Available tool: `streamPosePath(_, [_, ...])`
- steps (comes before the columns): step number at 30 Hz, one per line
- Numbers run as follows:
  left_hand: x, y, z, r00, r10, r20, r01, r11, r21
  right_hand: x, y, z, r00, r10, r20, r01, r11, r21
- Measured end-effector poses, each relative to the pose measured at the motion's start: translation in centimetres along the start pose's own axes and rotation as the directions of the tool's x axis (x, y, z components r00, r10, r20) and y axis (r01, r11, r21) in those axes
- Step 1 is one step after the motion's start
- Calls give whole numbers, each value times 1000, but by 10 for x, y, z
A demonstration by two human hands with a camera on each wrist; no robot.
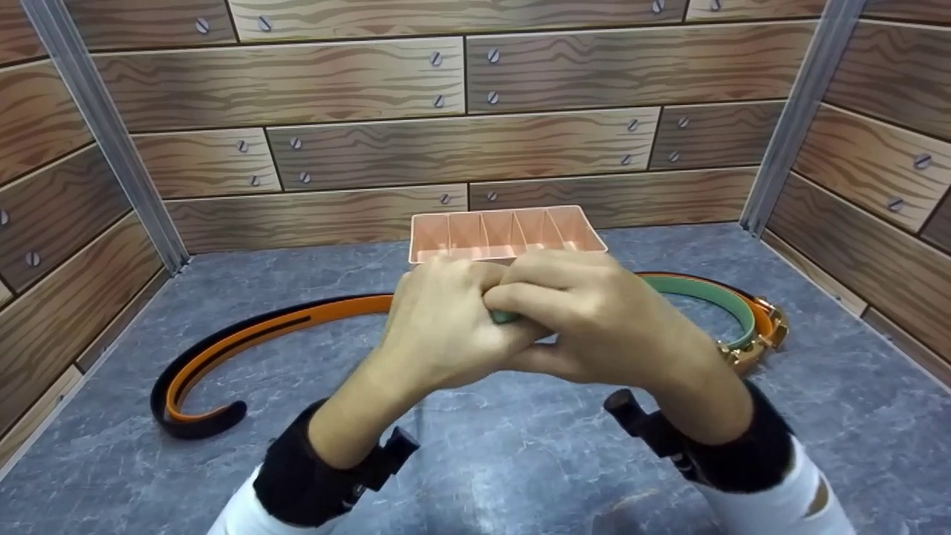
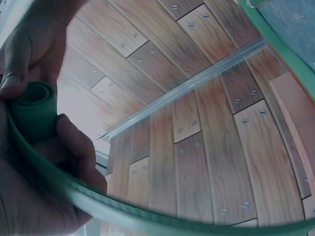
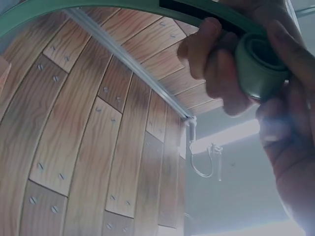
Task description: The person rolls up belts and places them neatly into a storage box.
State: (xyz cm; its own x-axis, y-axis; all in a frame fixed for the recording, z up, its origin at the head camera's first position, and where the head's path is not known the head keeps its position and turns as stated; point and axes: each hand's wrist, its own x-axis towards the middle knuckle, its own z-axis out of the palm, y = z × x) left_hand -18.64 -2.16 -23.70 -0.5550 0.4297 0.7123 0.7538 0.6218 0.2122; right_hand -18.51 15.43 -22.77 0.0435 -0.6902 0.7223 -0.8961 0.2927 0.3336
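Close together at the centre of the head view, my left hand [image 1: 449, 327] and right hand [image 1: 594, 319] grip the rolled-up end of a green belt [image 1: 504, 316]. The wrist views show that end wound into a tight coil [image 2: 33, 112], with fingers and thumbs curled round it [image 3: 258, 66]. From the coil, the rest of the belt curves away to the right, its buckle end lying by a gold buckle [image 1: 776, 327]. Behind the hands an orange and black belt length [image 1: 275, 334] lies across the table, its tip curled at the left. The hands hide the middle stretch.
A pink tray [image 1: 507, 232] with several compartments stands at the back, just beyond the hands. Wood-patterned walls [image 1: 371, 82] with metal corner strips enclose the grey marbled tabletop [image 1: 475, 461] at the back and sides.
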Motion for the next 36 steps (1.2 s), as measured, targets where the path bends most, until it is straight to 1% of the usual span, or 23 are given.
streamPosePath(2, [0,-2,0,997,69,-39,-72,993,-91,2,1,-1,997,-10,-72,15,997,70])
streamPosePath(3, [1,-3,0,992,113,-58,-121,981,-155,3,2,-3,994,-8,-111,20,994,107])
streamPosePath(4, [2,-4,1,985,158,-74,-171,960,-224,5,3,-4,989,-3,-147,25,989,145])
streamPosePath(6, [4,-7,2,968,232,-94,-250,904,-347,7,3,-6,978,14,-207,31,976,215])
streamPosePath(7, [4,-8,2,963,253,-97,-270,880,-391,8,3,-7,974,25,-225,32,969,246])
streamPosePath(8, [4,-8,2,961,261,-95,-276,864,-420,9,3,-8,972,35,-232,31,962,272])
streamPosePath(9, [4,-9,2,961,259,-91,-273,861,-430,10,2,-8,972,42,-229,28,955,296])
streamPosePath(10, [4,-9,2,965,247,-86,-260,873,-412,11,2,-9,975,45,-218,26,950,310])
streamPosePath(11, [3,-8,1,971,226,-81,-240,896,-374,11,1,-9,979,43,-199,22,950,310])
streamPosePath(13, [2,-6,0,984,167,-64,-178,948,-263,10,0,-9,990,27,-140,12,964,265])
streamPosePath(14, [2,-5,0,990,133,-50,-141,968,-208,10,-1,-9,993,17,-114,11,972,235])
streamPosePath(16, [1,-3,0,996,88,-30,-91,988,-128,9,-2,-9,996,-4,-89,20,983,184])
streamPosePath(18, [0,-1,1,996,81,-23,-84,985,-151,8,-2,-9,995,-14,-102,31,985,169])
streamPosePath(19, [0,-2,1,996,90,-24,-93,978,-189,8,-2,-9,992,-12,-123,34,984,177])
streamPosePath(21, [0,-4,2,989,145,-37,-149,947,-286,9,0,-9,985,0,-174,41,972,231])
streamPosePath(24, [2,-7,4,973,226,-38,-220,875,-431,9,3,-10,972,35,-231,40,949,314])
streamPosePath(27, [3,-9,4,965,264,-2,-226,823,-522,9,6,-11,969,66,-236,32,921,389])
streamPosePath(28, [3,-9,4,965,262,11,-216,818,-533,10,6,-11,972,73,-225,25,914,406])
streamPosePath(29, [3,-9,3,967,253,24,-204,827,-524,10,6,-12,975,73,-209,19,913,409])
streamPosePath(30, [3,-9,2,971,235,34,-188,846,-499,10,5,-12,980,69,-188,11,918,396])
streamPosePath(32, [3,-6,0,982,189,29,-164,909,-382,8,2,-13,991,59,-118,-17,945,326])
streamPosePath(34, [1,-3,0,993,112,22,-104,968,-230,6,-3,-13,998,49,-44,-39,979,202])
streamPosePath(36, [-1,0,1,999,46,7,-45,993,-107,4,-7,-11,999,38,12,-39,997,72])
